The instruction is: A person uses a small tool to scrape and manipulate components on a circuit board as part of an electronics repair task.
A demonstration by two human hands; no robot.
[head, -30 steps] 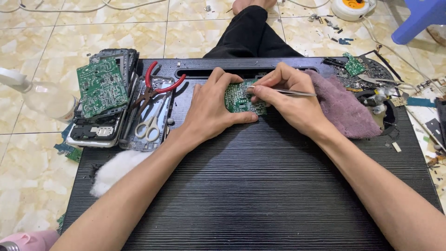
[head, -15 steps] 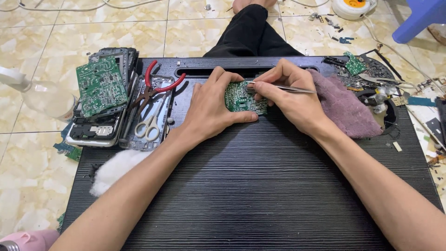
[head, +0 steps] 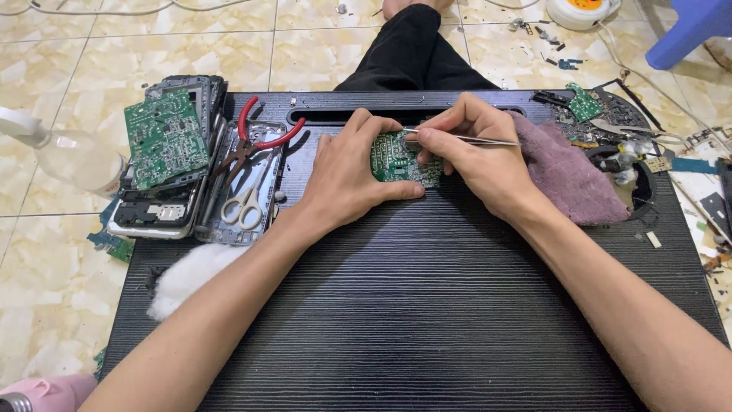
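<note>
A: From the head camera, your left hand [head: 347, 179] clamped the small green board [head: 400, 160] flat on the black lap desk [head: 427, 305], its long axis running left to right.

B: And your right hand [head: 476, 152] pinched the tweezers [head: 469, 139], tips on the board's top edge, nearer hand. The metal tray [head: 267, 198] to your left held scissors [head: 244, 206] and red pliers [head: 255, 141].

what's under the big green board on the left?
The large green circuit board lies on a stack of phone housings; their edges and lowest frame show, the rest is covered.
</note>
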